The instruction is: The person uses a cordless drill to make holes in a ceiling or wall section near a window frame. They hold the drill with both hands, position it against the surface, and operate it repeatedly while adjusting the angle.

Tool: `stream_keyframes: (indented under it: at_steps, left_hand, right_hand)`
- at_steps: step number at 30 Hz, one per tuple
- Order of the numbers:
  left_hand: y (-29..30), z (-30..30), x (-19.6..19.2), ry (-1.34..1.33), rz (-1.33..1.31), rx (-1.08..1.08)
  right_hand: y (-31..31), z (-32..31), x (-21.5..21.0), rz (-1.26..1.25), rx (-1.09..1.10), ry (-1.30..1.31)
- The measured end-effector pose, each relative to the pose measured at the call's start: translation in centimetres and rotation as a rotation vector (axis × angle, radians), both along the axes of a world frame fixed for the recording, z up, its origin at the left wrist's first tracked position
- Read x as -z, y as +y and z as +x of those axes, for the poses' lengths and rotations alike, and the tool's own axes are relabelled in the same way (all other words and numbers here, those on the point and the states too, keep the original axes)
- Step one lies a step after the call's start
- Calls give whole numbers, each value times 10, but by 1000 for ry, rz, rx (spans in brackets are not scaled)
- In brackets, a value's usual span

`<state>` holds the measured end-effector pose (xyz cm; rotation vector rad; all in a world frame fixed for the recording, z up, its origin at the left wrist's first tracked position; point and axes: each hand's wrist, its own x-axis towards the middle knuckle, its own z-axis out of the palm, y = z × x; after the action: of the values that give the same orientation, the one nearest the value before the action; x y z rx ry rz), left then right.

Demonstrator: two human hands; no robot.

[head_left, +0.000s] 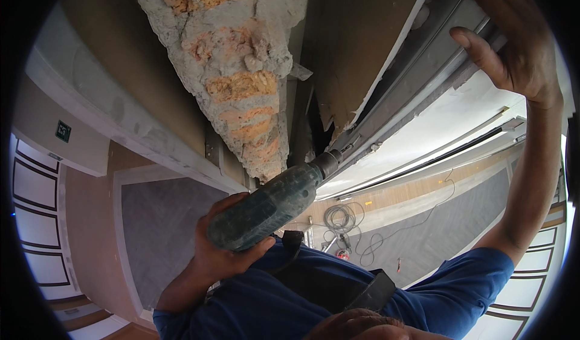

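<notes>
Left hand, fingers wrapped round dusty green power drill; drill at centre, nose up against grey metal track beside broken brick-and-plaster edge. Right hand raised, fingers spread wide, flat against track, holding nothing. Small green rectangular sign on wall at left. Coiled cable on floor beyond drill.

Left hand: raised before the chest, fingers curled shut in a firm grasp, wrist bent upward | Right hand: lifted high overhead, fingers flat and extended, thumb spread apart | Right forearm: held nearly vertical | Upper arms: covered by blue sleeves
</notes>
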<state>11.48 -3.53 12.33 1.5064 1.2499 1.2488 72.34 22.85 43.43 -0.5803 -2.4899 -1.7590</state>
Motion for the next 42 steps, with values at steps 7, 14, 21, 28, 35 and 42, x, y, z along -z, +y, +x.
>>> stream_keyframes:
  at_steps: [7, 14, 21, 28, 35, 42]
  left_hand:
    - [0, 0, 0, 31, -12, 7]
    - [-1, 2, 3, 9, -5, -4]
    - [9, 13, 0, 88, 69, 3]
    - [8, 18, 1, 44, -61, -3]
    - [1, 3, 24, 31, 21, -37]
    - [0, -28, 37, -16, 12, -31]
  right_hand:
    - [7, -8, 6, -3, 1, 16]
    - [8, -17, 13, -9, 7, 26]
    - [9, -26, 13, -4, 16, 32]
    - [2, -17, 24, -22, 44, 57]
    - [-8, -61, 18, -12, 34, 48]
    - [-61, -240, 13, 4, 19, -40]
